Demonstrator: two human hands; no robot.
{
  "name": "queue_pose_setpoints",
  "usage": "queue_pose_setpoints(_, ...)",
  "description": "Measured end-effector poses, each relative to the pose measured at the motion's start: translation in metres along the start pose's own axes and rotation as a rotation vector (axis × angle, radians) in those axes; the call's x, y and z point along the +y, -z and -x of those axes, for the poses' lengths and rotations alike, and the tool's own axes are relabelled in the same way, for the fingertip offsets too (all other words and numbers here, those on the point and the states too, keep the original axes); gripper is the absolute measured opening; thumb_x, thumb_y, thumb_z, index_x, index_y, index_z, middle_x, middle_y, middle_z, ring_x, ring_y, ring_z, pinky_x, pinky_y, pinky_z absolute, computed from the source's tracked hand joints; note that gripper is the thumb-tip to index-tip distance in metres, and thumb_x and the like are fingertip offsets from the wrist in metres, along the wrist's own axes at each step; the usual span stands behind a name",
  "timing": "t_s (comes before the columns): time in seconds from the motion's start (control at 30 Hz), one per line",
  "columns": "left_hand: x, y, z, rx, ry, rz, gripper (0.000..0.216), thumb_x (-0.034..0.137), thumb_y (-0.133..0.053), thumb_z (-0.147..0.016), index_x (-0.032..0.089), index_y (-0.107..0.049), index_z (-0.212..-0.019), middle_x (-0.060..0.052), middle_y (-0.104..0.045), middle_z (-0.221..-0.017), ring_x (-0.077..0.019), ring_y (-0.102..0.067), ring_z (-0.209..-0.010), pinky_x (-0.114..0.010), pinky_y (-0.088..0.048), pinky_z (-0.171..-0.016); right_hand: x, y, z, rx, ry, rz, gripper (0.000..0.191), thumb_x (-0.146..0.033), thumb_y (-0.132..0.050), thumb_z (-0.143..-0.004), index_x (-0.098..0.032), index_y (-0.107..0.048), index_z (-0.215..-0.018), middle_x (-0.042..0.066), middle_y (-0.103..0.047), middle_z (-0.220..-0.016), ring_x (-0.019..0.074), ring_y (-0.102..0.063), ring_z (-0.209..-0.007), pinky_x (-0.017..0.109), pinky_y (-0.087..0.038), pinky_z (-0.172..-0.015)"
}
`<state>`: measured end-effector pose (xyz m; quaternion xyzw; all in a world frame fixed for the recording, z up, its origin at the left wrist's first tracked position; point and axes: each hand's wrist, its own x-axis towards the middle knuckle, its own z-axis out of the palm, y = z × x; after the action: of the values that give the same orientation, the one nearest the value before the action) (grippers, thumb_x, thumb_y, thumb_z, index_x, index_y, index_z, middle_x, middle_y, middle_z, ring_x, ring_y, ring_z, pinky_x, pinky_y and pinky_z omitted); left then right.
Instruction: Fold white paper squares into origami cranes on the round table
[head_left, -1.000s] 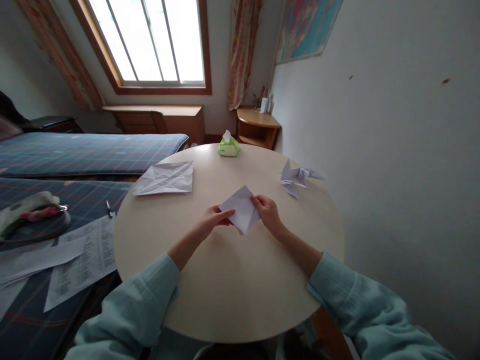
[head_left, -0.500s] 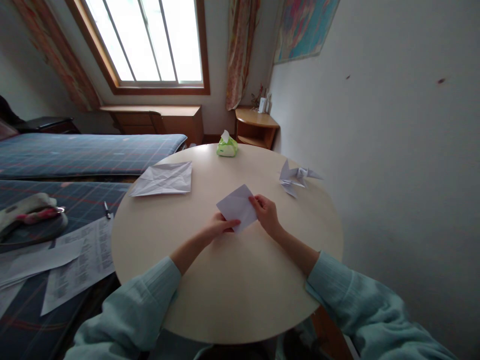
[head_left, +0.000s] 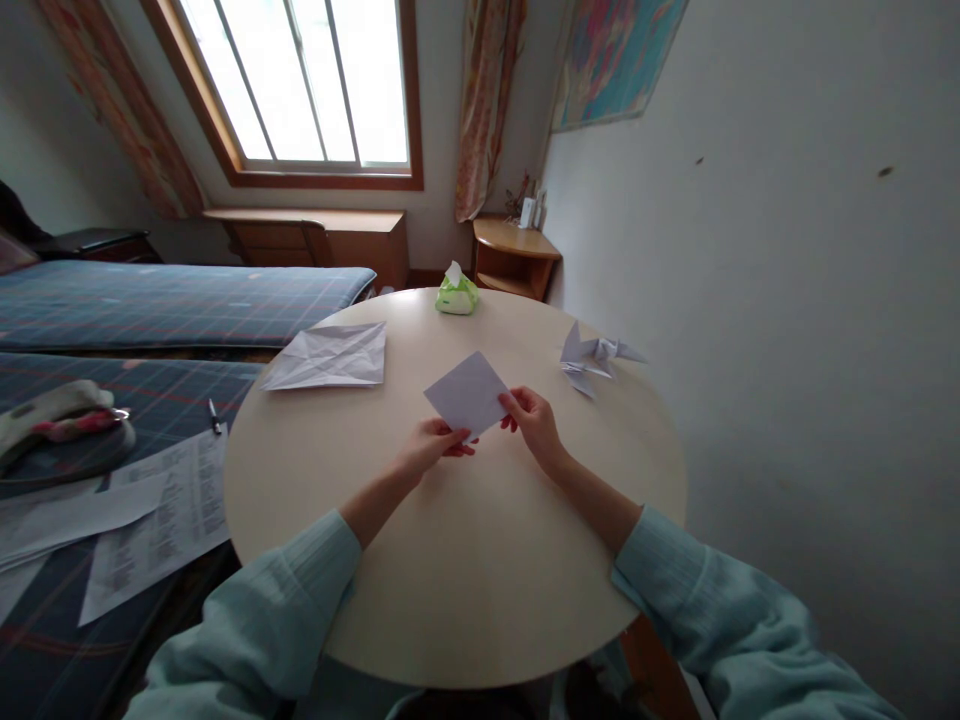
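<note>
A folded white paper square (head_left: 466, 394) is held up over the round table (head_left: 480, 560), one corner pointing away from me. My left hand (head_left: 435, 447) pinches its near corner, thumb on top and fingers underneath. At the right corner, my right hand (head_left: 531, 420) grips the sheet between thumb and fingers. Folded white paper shapes (head_left: 592, 356), pointed like wings, lie beyond my right hand. A creased white paper sheet (head_left: 330, 357) rests flat at the table's far left.
A green tissue pack (head_left: 456, 292) stands at the table's far edge. To the left, printed sheets (head_left: 161, 520) and a pen (head_left: 214, 417) lie on a plaid bed (head_left: 180, 395). A white wall (head_left: 795, 350) runs along the right side.
The paper square has turned and shifted slightly up and left. My left hand's pinch has moved to the nearest corner; my right hand has stayed near the right corner.
</note>
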<state>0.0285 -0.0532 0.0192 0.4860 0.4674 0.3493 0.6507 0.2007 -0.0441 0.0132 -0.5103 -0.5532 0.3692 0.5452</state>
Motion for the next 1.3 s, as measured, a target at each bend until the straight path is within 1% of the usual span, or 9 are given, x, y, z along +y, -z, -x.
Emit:
queue_pose_setpoints(0.3,0.002,0.007,-0.003,-0.022,0.032,-0.101,0.035,0.042,-0.071,-0.054,0.01,-0.061,-0.066,-0.007,-0.065,-0.064,-0.0087,-0.056,-0.05,-0.02,-0.044,-0.052,-0.001,0.0,0.0,0.063,-0.038,-0.012,0.036,-0.052,-0.056,-0.065,-0.016,-0.051,-0.068,-0.003,-0.051,-0.046,0.0076,-0.043,-0.037,0.02,-0.033,-0.037)
queue_pose_setpoints(0.43,0.006,0.018,-0.007,0.109,-0.052,-0.128,0.039,0.049,-0.063,-0.061,0.011,-0.059,-0.069,-0.004,-0.062,-0.064,-0.008,-0.055,-0.053,-0.018,-0.04,-0.05,0.002,0.008,-0.007,0.066,-0.076,0.0,0.034,-0.05,-0.056,-0.064,-0.016,-0.05,-0.068,-0.005,-0.048,-0.045,0.0064,-0.04,-0.037,0.019,-0.03,-0.037)
queue_pose_setpoints(0.5,0.01,0.023,-0.009,0.217,-0.109,-0.081,0.042,0.052,-0.058,-0.064,0.012,-0.059,-0.077,-0.005,-0.063,-0.074,-0.0089,-0.056,-0.06,-0.018,-0.041,-0.052,0.004,0.013,-0.01,-0.104,-0.151,0.048,0.035,-0.05,-0.058,-0.06,-0.016,-0.051,-0.064,-0.005,-0.048,-0.044,0.0065,-0.04,-0.037,0.019,-0.029,-0.037)
queue_pose_setpoints(0.57,0.011,0.026,-0.011,0.228,-0.077,-0.016,0.046,0.055,-0.056,-0.064,0.013,-0.058,-0.085,-0.006,-0.063,-0.081,-0.0108,-0.058,-0.064,-0.019,-0.042,-0.054,0.005,0.016,-0.009,-0.323,-0.189,0.101,0.035,-0.049,-0.06,-0.059,-0.015,-0.052,-0.062,-0.005,-0.048,-0.043,0.0062,-0.04,-0.037,0.019,-0.028,-0.037)
queue_pose_setpoints(0.63,0.01,0.027,-0.013,0.134,-0.011,0.01,0.049,0.055,-0.058,-0.062,0.014,-0.058,-0.087,-0.006,-0.064,-0.079,-0.0119,-0.058,-0.064,-0.021,-0.043,-0.055,0.005,0.016,-0.006,-0.47,-0.175,0.143,0.033,-0.047,-0.059,-0.062,-0.015,-0.054,-0.064,-0.006,-0.047,-0.044,0.0054,-0.038,-0.038,0.018,-0.026,-0.038)
queue_pose_setpoints(0.7,0.005,0.027,-0.015,0.034,0.014,-0.024,0.047,0.053,-0.064,-0.057,0.013,-0.06,-0.082,-0.004,-0.063,-0.07,-0.0117,-0.057,-0.059,-0.021,-0.042,-0.052,0.004,0.014,-0.002,-0.523,-0.14,0.171,0.03,-0.044,-0.058,-0.065,-0.015,-0.055,-0.066,-0.007,-0.046,-0.045,0.0051,-0.038,-0.038,0.017,-0.026,-0.038)
queue_pose_setpoints(0.87,-0.01,0.027,-0.021,-0.015,-0.011,-0.077,0.042,0.044,-0.073,-0.046,0.009,-0.061,-0.066,-0.003,-0.062,-0.061,-0.0111,-0.053,-0.052,-0.021,-0.038,-0.048,0.003,0.008,0.003,-0.521,-0.072,0.217,0.026,-0.041,-0.056,-0.068,-0.015,-0.055,-0.066,-0.006,-0.045,-0.046,0.006,-0.039,-0.042,0.018,-0.026,-0.041)
queue_pose_setpoints(1.17,-0.01,0.029,-0.021,0.046,-0.075,0.01,0.041,0.043,-0.072,-0.049,0.009,-0.063,-0.071,-0.005,-0.065,-0.068,-0.0116,-0.054,-0.056,-0.022,-0.041,-0.052,0.006,0.008,0.001,-0.448,-0.09,0.116,0.025,-0.039,-0.054,-0.069,-0.014,-0.054,-0.068,-0.005,-0.05,-0.049,0.0063,-0.041,-0.041,0.018,-0.028,-0.04)
queue_pose_setpoints(1.3,-0.01,0.031,-0.023,0.072,-0.095,0.009,0.042,0.043,-0.071,-0.05,0.01,-0.063,-0.075,-0.003,-0.064,-0.067,-0.0101,-0.053,-0.055,-0.021,-0.04,-0.052,0.013,0.007,-0.002,-0.361,-0.118,0.071,0.023,-0.037,-0.056,-0.066,-0.015,-0.052,-0.064,-0.004,-0.05,-0.047,0.0073,-0.044,-0.042,0.019,-0.031,-0.041)
